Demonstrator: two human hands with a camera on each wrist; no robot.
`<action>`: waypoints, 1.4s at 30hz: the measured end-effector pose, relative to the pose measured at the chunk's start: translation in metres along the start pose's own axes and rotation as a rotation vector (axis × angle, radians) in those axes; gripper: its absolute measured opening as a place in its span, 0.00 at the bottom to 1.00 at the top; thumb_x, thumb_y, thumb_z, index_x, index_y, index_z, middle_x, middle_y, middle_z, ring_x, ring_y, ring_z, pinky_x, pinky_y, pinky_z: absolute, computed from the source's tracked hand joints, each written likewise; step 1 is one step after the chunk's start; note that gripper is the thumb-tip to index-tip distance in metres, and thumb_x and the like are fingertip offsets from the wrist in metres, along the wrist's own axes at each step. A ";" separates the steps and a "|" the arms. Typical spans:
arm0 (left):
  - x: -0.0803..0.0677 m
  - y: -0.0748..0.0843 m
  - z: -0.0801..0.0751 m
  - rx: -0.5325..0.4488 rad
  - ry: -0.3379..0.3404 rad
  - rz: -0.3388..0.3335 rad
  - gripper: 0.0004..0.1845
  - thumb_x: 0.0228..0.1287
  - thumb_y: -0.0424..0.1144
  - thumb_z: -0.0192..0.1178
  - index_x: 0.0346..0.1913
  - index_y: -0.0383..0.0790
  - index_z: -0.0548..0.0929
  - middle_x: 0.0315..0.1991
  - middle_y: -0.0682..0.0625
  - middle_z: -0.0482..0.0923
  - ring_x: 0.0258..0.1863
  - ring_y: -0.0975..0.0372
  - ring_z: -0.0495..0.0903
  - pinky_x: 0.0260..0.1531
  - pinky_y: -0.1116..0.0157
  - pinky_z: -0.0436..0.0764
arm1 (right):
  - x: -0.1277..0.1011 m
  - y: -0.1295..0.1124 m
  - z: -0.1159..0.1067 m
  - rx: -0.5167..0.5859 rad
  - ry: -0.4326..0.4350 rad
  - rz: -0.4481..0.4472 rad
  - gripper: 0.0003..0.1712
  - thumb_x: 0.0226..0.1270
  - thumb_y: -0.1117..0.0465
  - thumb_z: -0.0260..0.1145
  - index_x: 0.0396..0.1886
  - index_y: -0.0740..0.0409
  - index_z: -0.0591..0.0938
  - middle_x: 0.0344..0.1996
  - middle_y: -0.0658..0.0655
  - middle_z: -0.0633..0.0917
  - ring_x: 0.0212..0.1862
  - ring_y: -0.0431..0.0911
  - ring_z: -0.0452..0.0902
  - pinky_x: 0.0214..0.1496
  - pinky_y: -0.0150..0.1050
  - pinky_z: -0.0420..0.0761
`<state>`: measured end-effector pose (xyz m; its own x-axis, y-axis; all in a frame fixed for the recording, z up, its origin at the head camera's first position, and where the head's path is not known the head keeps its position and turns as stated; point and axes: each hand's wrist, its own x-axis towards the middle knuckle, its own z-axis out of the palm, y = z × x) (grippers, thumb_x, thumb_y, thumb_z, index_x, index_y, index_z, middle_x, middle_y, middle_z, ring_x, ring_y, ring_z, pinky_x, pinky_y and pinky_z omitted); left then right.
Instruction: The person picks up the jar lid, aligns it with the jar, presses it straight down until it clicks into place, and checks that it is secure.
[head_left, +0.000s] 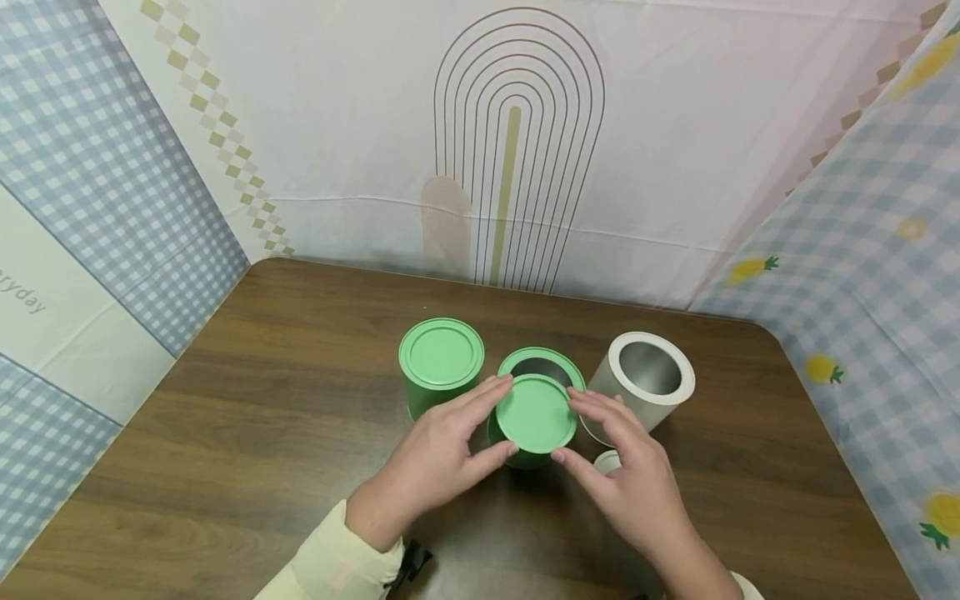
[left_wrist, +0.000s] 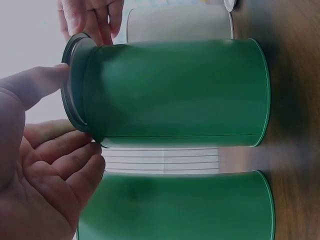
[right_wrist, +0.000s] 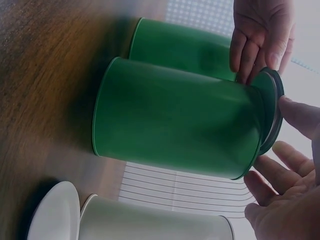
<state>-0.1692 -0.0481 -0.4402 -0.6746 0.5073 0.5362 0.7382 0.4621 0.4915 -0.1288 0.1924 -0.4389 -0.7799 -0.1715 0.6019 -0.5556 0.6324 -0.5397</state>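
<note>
Between both hands is a round green lid point(head_left: 536, 414), tilted over the mouth of an uncovered green canister point(head_left: 517, 454). My left hand point(head_left: 442, 450) pinches the lid's left edge, thumb at the near side and fingers at the far side. On the opposite edge, my right hand point(head_left: 630, 462) pinches it the same way. In the left wrist view the lid point(left_wrist: 75, 82) sits right at the canister's point(left_wrist: 175, 92) rim. The dark inside of the canister shows behind the lid in the head view.
A second green canister point(head_left: 441, 358), with its lid on, stands to the left. At the right is an uncovered white canister point(head_left: 641, 392) with a metal inside. A white lid point(right_wrist: 55, 215) leans near its base. A printed cloth point(head_left: 345, 125) hangs behind the wooden table point(head_left: 262, 400).
</note>
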 end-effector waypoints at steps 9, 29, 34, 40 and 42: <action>0.002 0.000 0.000 -0.020 0.009 0.000 0.36 0.60 0.42 0.73 0.69 0.34 0.73 0.69 0.45 0.73 0.68 0.55 0.72 0.64 0.58 0.75 | 0.002 0.002 0.000 0.006 0.005 -0.001 0.34 0.46 0.67 0.82 0.57 0.58 0.83 0.57 0.56 0.84 0.64 0.52 0.76 0.76 0.49 0.60; 0.008 -0.002 0.001 0.008 -0.015 -0.037 0.36 0.62 0.43 0.71 0.71 0.34 0.72 0.70 0.45 0.71 0.70 0.56 0.70 0.65 0.57 0.73 | 0.009 0.003 0.001 -0.019 0.026 -0.024 0.33 0.46 0.67 0.83 0.56 0.58 0.83 0.57 0.55 0.84 0.63 0.53 0.77 0.76 0.45 0.61; 0.009 -0.002 0.001 0.005 -0.018 -0.046 0.36 0.63 0.43 0.70 0.71 0.34 0.72 0.70 0.44 0.71 0.70 0.55 0.70 0.65 0.56 0.73 | 0.011 0.003 0.001 -0.014 0.042 -0.041 0.32 0.46 0.67 0.83 0.55 0.57 0.84 0.57 0.54 0.84 0.62 0.54 0.77 0.76 0.40 0.60; 0.011 -0.004 0.002 -0.003 -0.016 -0.054 0.36 0.62 0.42 0.71 0.70 0.34 0.72 0.70 0.44 0.70 0.70 0.55 0.70 0.65 0.56 0.73 | 0.014 0.004 0.000 -0.028 0.034 -0.038 0.32 0.46 0.67 0.83 0.55 0.58 0.83 0.57 0.54 0.84 0.62 0.53 0.78 0.75 0.45 0.62; 0.011 -0.004 0.002 -0.002 -0.016 -0.053 0.36 0.63 0.42 0.71 0.71 0.34 0.71 0.70 0.44 0.70 0.70 0.55 0.69 0.65 0.56 0.73 | 0.015 0.004 0.000 -0.034 0.032 -0.037 0.32 0.46 0.67 0.83 0.55 0.59 0.84 0.56 0.54 0.85 0.62 0.53 0.78 0.75 0.46 0.62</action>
<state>-0.1793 -0.0428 -0.4375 -0.7128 0.4939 0.4979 0.7012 0.4870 0.5207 -0.1425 0.1923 -0.4326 -0.7488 -0.1712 0.6403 -0.5736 0.6513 -0.4967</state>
